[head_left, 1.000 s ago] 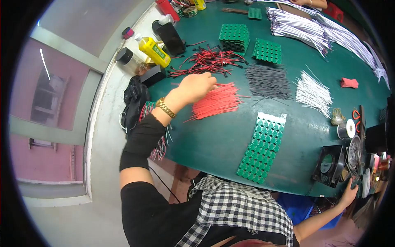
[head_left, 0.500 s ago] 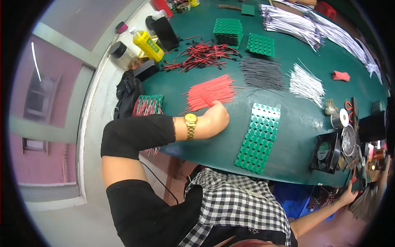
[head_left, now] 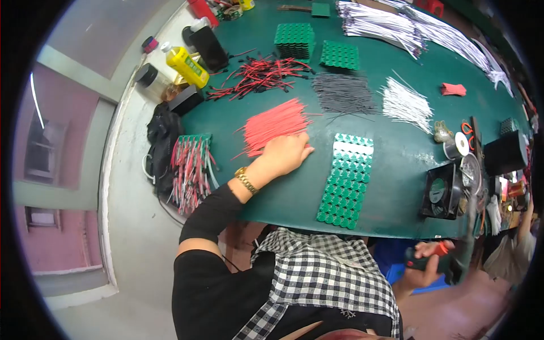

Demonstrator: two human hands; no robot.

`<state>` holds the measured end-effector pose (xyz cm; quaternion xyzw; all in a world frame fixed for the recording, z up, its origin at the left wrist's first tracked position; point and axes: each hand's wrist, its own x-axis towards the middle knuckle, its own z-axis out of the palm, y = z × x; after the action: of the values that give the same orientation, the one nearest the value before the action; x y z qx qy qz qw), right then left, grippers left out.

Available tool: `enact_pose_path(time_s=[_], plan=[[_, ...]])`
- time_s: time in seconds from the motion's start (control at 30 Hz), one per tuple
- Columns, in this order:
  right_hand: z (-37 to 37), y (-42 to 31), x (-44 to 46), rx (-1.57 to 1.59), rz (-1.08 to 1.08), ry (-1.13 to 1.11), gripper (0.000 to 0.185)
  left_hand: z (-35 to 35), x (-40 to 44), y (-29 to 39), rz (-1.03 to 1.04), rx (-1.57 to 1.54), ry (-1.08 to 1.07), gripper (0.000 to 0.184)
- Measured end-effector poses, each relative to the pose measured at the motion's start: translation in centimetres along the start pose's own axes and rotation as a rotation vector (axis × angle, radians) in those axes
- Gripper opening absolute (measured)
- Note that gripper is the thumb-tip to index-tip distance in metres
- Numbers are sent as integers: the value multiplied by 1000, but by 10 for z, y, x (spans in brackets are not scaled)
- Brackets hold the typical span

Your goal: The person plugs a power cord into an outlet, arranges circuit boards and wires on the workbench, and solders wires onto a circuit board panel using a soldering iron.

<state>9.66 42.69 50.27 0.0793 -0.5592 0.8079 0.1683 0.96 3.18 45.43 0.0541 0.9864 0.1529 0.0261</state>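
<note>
In the head view, two of the wearer's hands are recorded. The left hand (head_left: pixel 288 153) is laid at the near edge of one pile of red wires (head_left: pixel 276 122), on the table (head_left: pixel 272 198) left of one board strip (head_left: pixel 345 184). Its fingertips are turned away; whether a wire is pinched cannot be told. By the right hand (head_left: pixel 426 271), one dark tool (head_left: pixel 418 260) is gripped beyond the near table edge, fingers wrapped around it; its far end is blurred and its type cannot be identified.

One pile each of black wires (head_left: pixel 345 93), white wires (head_left: pixel 407 105) and red-black leads (head_left: pixel 258 76) is noted; single pieces overlap and cannot be counted. One board stack (head_left: pixel 293 41) is found beside a lower lot of boards (head_left: pixel 340 55), its layers uncertain. One fan (head_left: pixel 437 194) and one spool (head_left: pixel 457 146) are seen at the right. One wired board (head_left: pixel 195 138) is largely covered by its own wires at the left. The white cables (head_left: pixel 377 25) are cut off by the top edge, and their number cannot be established.
</note>
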Motion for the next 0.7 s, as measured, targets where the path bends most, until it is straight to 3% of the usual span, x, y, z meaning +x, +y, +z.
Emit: enact_pose_path(time_s=[0.1, 0.23, 0.37, 0.47, 0.57, 0.63, 0.7], plan=[[45, 19, 0, 102, 274, -80, 51, 16, 0, -29, 73, -33, 188, 21], [79, 45, 21, 185, 410, -159, 54, 15, 20, -48, 75, 23, 371, 15], [93, 65, 42, 182, 414, -158, 50, -6, 32, -22, -92, -145, 311, 10], [95, 75, 53, 202, 338, -195, 49, 2, 44, -4, 15, -332, 362, 18], [83, 92, 63, -91, 405, -297, 41, 18, 63, 2, 181, -426, 386, 18], [85, 99, 62, -228, 501, -280, 37, 26, 67, 7, 130, -478, 343, 16], [86, 99, 50, -163, 437, -257, 41, 27, 67, 10, 49, -470, 275, 17]])
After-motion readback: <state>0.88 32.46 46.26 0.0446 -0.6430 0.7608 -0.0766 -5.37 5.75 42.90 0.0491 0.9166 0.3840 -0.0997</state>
